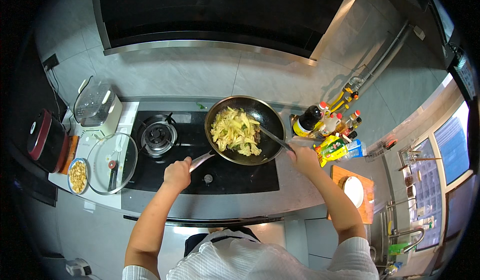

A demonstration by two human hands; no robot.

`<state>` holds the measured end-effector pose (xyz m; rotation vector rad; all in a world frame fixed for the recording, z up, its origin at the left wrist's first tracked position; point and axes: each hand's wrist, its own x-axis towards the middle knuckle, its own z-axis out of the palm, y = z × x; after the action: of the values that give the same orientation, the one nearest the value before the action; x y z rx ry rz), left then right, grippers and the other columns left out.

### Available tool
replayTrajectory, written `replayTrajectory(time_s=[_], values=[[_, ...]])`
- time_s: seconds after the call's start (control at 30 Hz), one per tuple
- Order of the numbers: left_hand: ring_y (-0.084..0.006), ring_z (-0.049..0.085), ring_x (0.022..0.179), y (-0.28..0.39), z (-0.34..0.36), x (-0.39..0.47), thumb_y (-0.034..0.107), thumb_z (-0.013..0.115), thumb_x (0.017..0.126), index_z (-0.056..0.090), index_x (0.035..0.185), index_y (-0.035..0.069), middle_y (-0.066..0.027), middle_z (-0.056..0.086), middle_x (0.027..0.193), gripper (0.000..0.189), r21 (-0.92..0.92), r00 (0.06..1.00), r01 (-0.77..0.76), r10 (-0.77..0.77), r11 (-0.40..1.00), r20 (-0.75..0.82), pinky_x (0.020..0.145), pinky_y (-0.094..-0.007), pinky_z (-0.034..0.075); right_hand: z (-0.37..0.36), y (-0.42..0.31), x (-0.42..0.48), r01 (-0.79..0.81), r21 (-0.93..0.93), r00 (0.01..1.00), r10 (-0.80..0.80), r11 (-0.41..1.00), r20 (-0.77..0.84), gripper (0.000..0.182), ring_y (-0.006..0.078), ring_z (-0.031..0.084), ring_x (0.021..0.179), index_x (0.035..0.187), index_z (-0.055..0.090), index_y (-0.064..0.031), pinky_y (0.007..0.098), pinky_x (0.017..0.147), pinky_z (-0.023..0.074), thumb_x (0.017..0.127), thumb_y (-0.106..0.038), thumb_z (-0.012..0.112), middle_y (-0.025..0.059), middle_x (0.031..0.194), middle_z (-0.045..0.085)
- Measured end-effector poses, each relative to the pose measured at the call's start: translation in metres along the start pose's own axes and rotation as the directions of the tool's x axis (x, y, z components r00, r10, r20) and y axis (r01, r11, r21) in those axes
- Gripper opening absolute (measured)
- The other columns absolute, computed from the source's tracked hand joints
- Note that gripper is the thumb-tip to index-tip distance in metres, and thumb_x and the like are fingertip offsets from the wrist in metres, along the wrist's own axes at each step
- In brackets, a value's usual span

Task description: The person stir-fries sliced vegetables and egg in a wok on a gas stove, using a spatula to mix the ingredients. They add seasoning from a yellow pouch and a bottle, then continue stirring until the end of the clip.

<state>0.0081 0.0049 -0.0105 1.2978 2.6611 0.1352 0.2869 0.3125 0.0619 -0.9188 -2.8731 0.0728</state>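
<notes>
A dark wok with a metal rim [270, 111] sits over the right side of the black glass gas hob [225, 180]. My left hand [177, 174] is closed around the wok's metal handle [201, 161]. In the wok lies a heap of pale yellow-green chopped vegetable, perhaps cauliflower or cabbage [236, 130]. My right hand [303, 159] grips a long-handled metal utensil [275, 137], whose far end reaches into the right edge of the food; that end is hidden, so its type cannot be told.
Left of the bare burner [159, 135] are a glass lid [112, 182], a bowl of pale chopped food [77, 177], a steamer-like appliance [95, 109] and a dark red cooker [47, 141]. Sauce bottles [309, 119], seasoning packets [332, 149] and a wooden board [367, 190] with a white plate [353, 192] stand right.
</notes>
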Motion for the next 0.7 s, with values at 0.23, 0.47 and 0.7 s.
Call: replayTrajectory(time_s=[0.23,0.47,0.7], values=[[-0.0368,0.07,0.08,-0.001,-0.001,0.0,0.015,0.073,0.077,0.056,0.103,0.008,-0.0183,0.07,0.085,0.032,0.0,1.0,0.002,-0.002,1.0,-0.003,0.07,-0.0462,0.058,-0.049,0.013,0.003,0.098,-0.101,0.99,-0.107,0.99,-0.092,0.029,0.0371,0.069,0.081,0.109,0.066,-0.0102,0.0484,0.071,0.0549,0.09,-0.032,0.063,0.0187,0.083,0.069],[-0.0368,0.07,0.079,0.0,0.0,0.003,0.014,0.072,0.077,0.056,0.101,0.008,-0.0185,0.07,0.083,0.029,-0.003,0.999,-0.027,0.027,1.0,-0.023,0.069,-0.0462,0.058,-0.016,0.049,0.062,-0.273,-0.023,0.901,0.264,0.962,0.345,0.035,0.0303,0.068,0.07,0.097,0.071,-0.0041,0.0433,0.061,0.0539,0.092,-0.037,0.06,0.0158,0.075,0.068],[-0.0359,0.071,0.079,0.001,-0.007,0.0,0.011,0.066,0.082,0.057,0.101,0.008,-0.0183,0.07,0.085,0.021,0.012,0.999,-0.038,0.038,0.999,-0.007,0.069,-0.0441,0.058,0.062,0.028,0.069,-0.397,0.584,0.891,0.144,0.708,0.432,0.031,0.0189,0.061,0.06,0.108,0.071,-0.0091,0.0365,0.052,0.0491,0.093,-0.035,0.06,0.009,0.07,0.064]])
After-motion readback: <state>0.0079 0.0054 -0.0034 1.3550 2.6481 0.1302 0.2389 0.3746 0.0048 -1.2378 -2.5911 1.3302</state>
